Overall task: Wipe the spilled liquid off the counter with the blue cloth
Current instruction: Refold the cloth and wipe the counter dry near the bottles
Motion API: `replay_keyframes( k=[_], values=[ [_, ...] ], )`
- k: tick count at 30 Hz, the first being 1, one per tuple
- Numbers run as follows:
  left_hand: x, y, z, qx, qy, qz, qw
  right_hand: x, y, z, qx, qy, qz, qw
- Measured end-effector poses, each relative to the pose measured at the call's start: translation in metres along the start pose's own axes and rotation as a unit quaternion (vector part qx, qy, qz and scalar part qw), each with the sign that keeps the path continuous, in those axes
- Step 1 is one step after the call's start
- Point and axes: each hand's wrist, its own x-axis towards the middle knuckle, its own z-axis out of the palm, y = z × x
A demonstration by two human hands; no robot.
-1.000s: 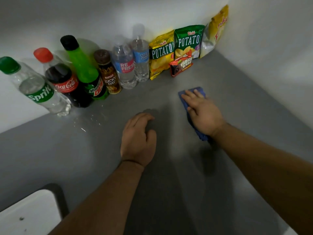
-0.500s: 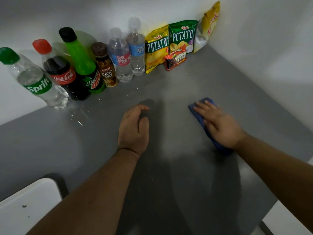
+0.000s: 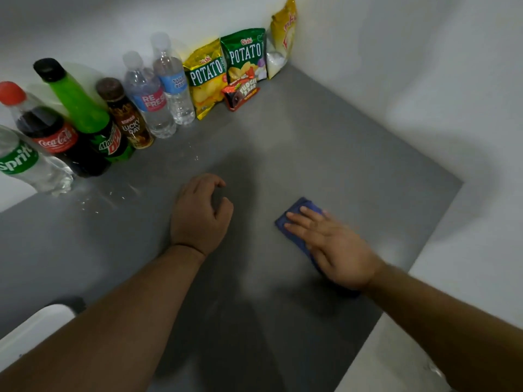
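A folded blue cloth [image 3: 294, 215] lies flat on the grey counter [image 3: 325, 154], right of centre. My right hand [image 3: 331, 246] presses down on it with the fingers spread, covering most of it; only its far corner and left edge show. My left hand [image 3: 199, 213] rests on the counter to the left of the cloth, fingers curled loosely, with nothing in it. Small wet droplets and streaks [image 3: 113, 198] glint on the counter in front of the bottles at the left.
Along the back wall stand a Sprite bottle [image 3: 31, 168], Coca-Cola bottle [image 3: 53, 137], Mountain Dew bottle [image 3: 90, 117], coffee bottle [image 3: 128, 120], two water bottles [image 3: 158, 97], potato chip bags [image 3: 226, 66] and a fudge bar [image 3: 240, 93]. A white object [image 3: 31, 332] sits bottom left. White walls close the right side.
My right hand has slid the blue cloth back toward me and to the right, away from the snack bags. My left hand has stayed in about the same spot on the counter.
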Motion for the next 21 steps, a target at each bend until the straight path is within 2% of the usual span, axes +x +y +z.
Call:
replay_keyframes(
  k=[3, 7, 12, 15, 18, 21],
  values=[
    [-0.025, 0.022, 0.008, -0.004, -0.030, 0.020, 0.999, 0.004, 0.041, -0.023, 0.014, 0.043, 0.116, 0.992],
    [-0.053, 0.046, 0.026, -0.043, -0.047, 0.022, 0.998, 0.020, 0.013, -0.012, 0.010, 0.083, 0.188, 0.979],
    [-0.060, 0.063, 0.038, -0.106, -0.030, -0.004, 0.994, -0.046, -0.066, 0.029, 0.010, 0.045, 0.090, 0.995],
    [-0.052, 0.076, 0.050, -0.109, -0.027, -0.020, 0.993, -0.086, -0.086, 0.049, -0.011, 0.008, 0.010, 1.000],
    [-0.042, 0.095, 0.066, -0.089, -0.032, -0.024, 0.995, -0.106, -0.054, 0.037, -0.007, -0.010, -0.025, 1.000],
    [-0.034, 0.111, 0.083, -0.071, -0.028, -0.027, 0.997, -0.109, 0.011, 0.005, 0.027, -0.006, 0.036, 0.999]
  ],
)
